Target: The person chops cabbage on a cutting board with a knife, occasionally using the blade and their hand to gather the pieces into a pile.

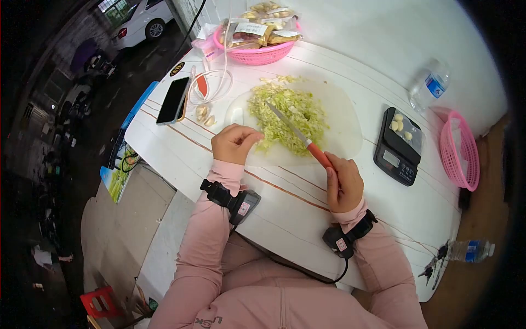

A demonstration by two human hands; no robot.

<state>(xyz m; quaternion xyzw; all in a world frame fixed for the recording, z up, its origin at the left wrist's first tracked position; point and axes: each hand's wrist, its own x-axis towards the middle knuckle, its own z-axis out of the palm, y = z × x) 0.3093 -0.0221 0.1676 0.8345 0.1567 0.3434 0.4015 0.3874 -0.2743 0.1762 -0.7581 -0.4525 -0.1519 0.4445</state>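
Observation:
My right hand [345, 183] is wrapped round the orange handle of a small knife [290, 125]. Its blade points away to the left, over a heap of finely chopped pale green cabbage [307, 109]. Under the heap lies a translucent white cutting board [345, 131]. At the board's near left edge, my left hand [235, 143] is closed in a pinch beside the shreds. Whatever sits between those fingertips is too small to make out. A few garlic cloves [209, 120] lie beyond my left hand, off the board.
A black phone [173, 100] and a white cable [224, 82] lie at the left. At the back stands a pink basket [263, 55] of packets. Rightward are a black scale [395, 159] with bagged garlic, another pink basket [474, 164], a bottle [430, 86] and keys [433, 268].

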